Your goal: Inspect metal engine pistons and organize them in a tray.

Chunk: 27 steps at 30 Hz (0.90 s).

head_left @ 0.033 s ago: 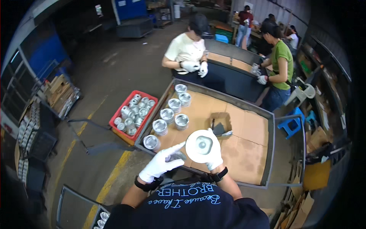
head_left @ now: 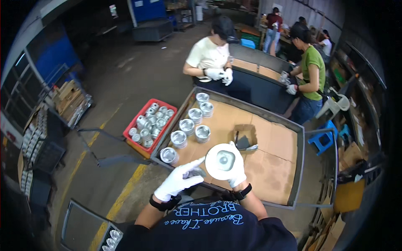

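My right hand (head_left: 238,173), in a white glove, grips a round pale metal part (head_left: 225,162) by its right side. The part's wide rim faces up, with a squarish grey recess and a small round bump in the middle. Left of it is my white-gloved left hand (head_left: 178,182), index finger reaching to the rim and thumb apart below. Between that finger and thumb shows a grey piece (head_left: 197,171), too blurred to name. Several shiny metal cylinders (head_left: 202,133) stand upright on the cardboard at the left of the framed worktable (head_left: 268,180).
An open cardboard box (head_left: 246,136) with dark pieces stands beyond my right hand. A red crate (head_left: 144,138) full of metal parts adjoins the table's left edge. Two gloved co-workers (head_left: 211,58) stand at the far table. Blue stools (head_left: 322,138) are at the right.
The whole picture has shifted slightly right and down. Both my hands and the metal part keep the same places relative to each other.
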### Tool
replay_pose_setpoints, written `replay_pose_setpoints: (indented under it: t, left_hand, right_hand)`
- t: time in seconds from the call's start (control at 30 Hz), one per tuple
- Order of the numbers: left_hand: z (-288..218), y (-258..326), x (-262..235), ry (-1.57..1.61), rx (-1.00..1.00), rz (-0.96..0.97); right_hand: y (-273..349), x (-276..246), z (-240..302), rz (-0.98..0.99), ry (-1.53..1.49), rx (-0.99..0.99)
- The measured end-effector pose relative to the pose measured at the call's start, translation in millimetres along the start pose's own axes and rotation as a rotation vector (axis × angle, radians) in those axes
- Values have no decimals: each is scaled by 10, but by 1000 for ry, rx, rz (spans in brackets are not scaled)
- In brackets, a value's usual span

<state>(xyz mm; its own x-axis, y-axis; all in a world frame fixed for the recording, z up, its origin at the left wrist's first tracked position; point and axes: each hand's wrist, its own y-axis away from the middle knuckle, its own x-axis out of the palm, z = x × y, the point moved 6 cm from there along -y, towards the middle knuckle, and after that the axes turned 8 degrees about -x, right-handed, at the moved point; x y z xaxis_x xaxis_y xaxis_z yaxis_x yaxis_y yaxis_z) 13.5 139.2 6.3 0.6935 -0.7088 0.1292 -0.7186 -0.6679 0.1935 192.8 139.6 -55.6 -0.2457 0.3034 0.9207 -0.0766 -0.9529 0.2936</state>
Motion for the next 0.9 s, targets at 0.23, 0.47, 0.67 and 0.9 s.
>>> replay_pose_setpoints:
  t: [0.23,0.47,0.67,0.9]
  left_hand:
    - [7,426,180,151,-3,-112]
    - [-166,684,-30,178,54,-11]
    - [-215,828,-299,184,-13,-33]
    - [138,849,-639,733,44,166]
  right_hand:
    - [220,204,-243,92,-1,278]
    - [242,525,-547,234,14,275]
    - [91,852,-893,281,27,226]
    - [150,1426,-1092,518,659,29]
